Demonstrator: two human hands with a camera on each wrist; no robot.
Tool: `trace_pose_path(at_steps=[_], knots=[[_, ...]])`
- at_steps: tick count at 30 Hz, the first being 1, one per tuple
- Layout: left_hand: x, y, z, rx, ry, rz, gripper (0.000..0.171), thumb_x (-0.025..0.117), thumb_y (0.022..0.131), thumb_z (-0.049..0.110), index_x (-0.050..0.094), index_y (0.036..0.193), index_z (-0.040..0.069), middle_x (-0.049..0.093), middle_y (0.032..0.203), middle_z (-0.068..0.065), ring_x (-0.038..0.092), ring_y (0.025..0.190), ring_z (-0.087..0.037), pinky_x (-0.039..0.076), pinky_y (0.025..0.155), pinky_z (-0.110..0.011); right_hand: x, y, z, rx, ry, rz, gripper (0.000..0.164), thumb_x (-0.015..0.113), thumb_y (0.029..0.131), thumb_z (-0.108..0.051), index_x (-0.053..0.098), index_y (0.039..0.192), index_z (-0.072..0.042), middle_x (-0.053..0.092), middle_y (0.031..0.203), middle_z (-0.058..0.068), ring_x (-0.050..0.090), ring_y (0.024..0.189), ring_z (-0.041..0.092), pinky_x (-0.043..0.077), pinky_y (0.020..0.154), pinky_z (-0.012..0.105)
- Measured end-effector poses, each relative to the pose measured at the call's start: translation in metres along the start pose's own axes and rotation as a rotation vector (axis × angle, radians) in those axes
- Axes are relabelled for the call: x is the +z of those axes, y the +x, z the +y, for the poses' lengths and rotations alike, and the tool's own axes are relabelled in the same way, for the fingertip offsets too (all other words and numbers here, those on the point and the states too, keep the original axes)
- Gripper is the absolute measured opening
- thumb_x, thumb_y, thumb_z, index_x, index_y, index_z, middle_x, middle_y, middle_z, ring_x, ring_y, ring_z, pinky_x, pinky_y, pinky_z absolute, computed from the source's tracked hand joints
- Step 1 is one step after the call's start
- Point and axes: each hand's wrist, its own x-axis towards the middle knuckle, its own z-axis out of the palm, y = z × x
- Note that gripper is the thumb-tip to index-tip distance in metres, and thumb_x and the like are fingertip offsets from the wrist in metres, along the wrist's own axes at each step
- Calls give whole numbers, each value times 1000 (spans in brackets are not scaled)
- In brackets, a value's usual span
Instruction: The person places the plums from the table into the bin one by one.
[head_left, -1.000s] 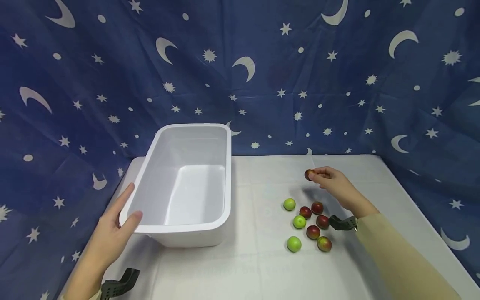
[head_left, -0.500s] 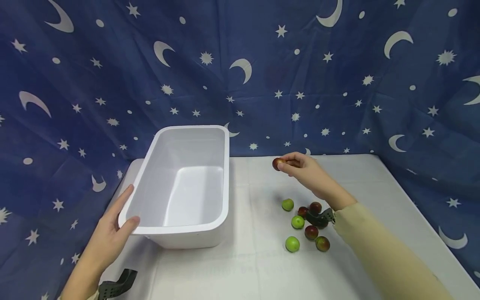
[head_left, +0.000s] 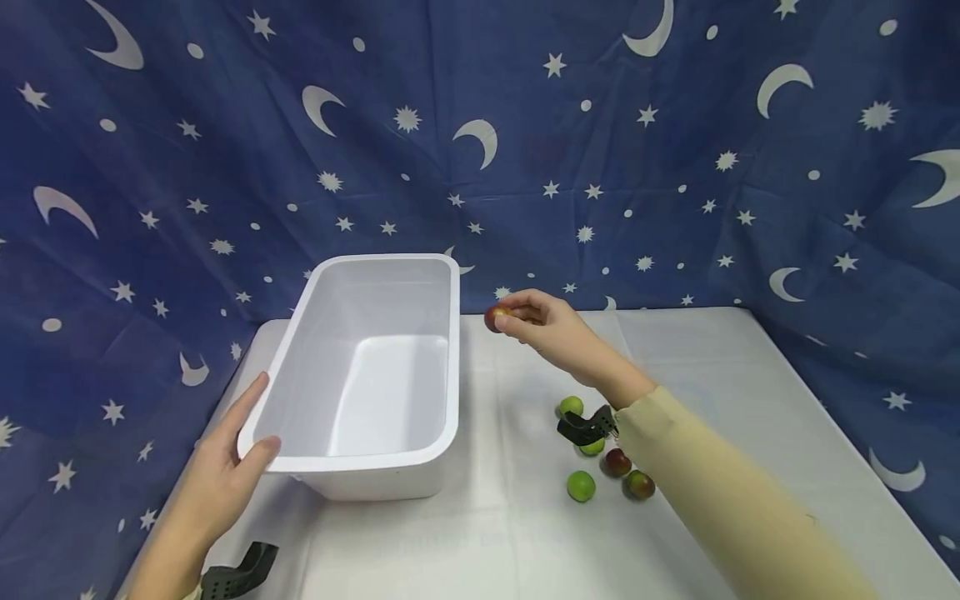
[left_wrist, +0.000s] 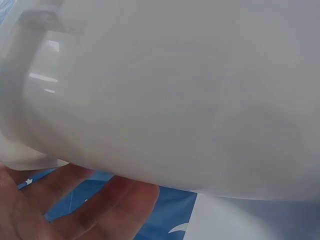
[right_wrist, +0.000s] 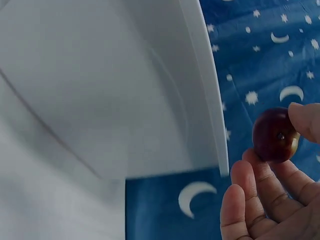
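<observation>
A deep white plastic tub (head_left: 300, 457) stands on the left of the table. My left hand (head_left: 221, 475) holds its near left corner, thumb over the rim and fingers along the outside wall; in the left wrist view, fingertips (left_wrist: 135, 200) touch the tub's wall (left_wrist: 165, 110). Raised just right of the tub's far right side, my right hand (head_left: 551, 333) pinches a small dark red plum (head_left: 495, 318) between thumb and fingers. The right wrist view has this plum (right_wrist: 276, 135) close up, apart from the tub's rim (right_wrist: 212, 95). No fruit shows inside the tub.
Loose fruit lies right of the tub: green ones (head_left: 581, 486) and dark red ones (head_left: 617, 462), (head_left: 639, 485), partly hidden by the right wrist strap (head_left: 587, 427) and sleeve (head_left: 720, 475). A white cloth covers the table (head_left: 420, 550). A blue curtain (head_left: 525, 108) hangs behind.
My right hand has carried the plum leftward and slightly up, from above the loose fruit to beside the tub. The left hand keeps its hold on the tub.
</observation>
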Motion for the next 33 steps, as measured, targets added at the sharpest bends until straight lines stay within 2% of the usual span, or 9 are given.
trace_pose_path(at_steps=[8, 15, 21, 26, 33], knots=[[2, -1, -1, -4, -13, 19, 71, 53, 91, -1, 29, 154, 24, 28, 155, -11, 37, 129, -43, 34, 86, -9, 35, 16, -19, -103, 36, -29, 42, 67, 90, -40, 60, 123, -14, 65, 112, 2, 60, 104, 17, 46, 91, 37], [2, -2, -2, -2, -7, 30, 70, 52, 91, -1, 30, 154, 24, 29, 155, -10, 36, 130, -41, 33, 88, -10, 60, 28, -31, -126, 40, -51, 42, 70, 88, -36, 60, 121, -14, 64, 111, 1, 61, 101, 17, 48, 88, 33], [2, -1, -1, 2, -4, 36, 70, 52, 91, -1, 30, 153, 23, 30, 155, -9, 38, 128, -40, 34, 87, -10, 73, 36, -35, -150, 53, -69, 42, 72, 87, -35, 61, 121, -14, 65, 110, -1, 62, 100, 15, 49, 88, 31], [2, -1, 0, 6, -2, 36, 71, 51, 90, -2, 30, 153, 23, 30, 155, -9, 38, 128, -37, 34, 87, -10, 81, 40, -38, -161, 11, -86, 41, 73, 86, -34, 62, 118, -12, 64, 106, 1, 62, 96, 16, 49, 85, 29], [2, -1, 0, 3, -1, 31, 71, 51, 90, -2, 30, 154, 23, 29, 155, -9, 38, 128, -39, 34, 88, -11, 89, 42, -40, -163, -127, -99, 36, 74, 84, -34, 64, 112, -14, 66, 101, -3, 60, 96, 10, 48, 83, 30]])
